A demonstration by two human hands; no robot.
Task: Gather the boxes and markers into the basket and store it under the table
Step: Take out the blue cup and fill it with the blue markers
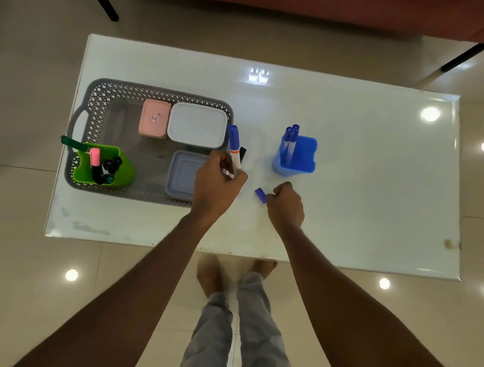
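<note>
A grey lattice basket stands on the left of the white table. Inside it are a pink box, a white box, a grey-blue box and a green holder with several markers. My left hand is shut on a blue-capped marker and a black one beside it, at the basket's right edge. My right hand is closed around another blue marker, low over the table. A blue holder with two blue markers stands to the right.
The table's near edge is just in front of my legs and bare feet. Black furniture legs and a reddish seat lie beyond the far edge. A glossy tiled floor surrounds the table.
</note>
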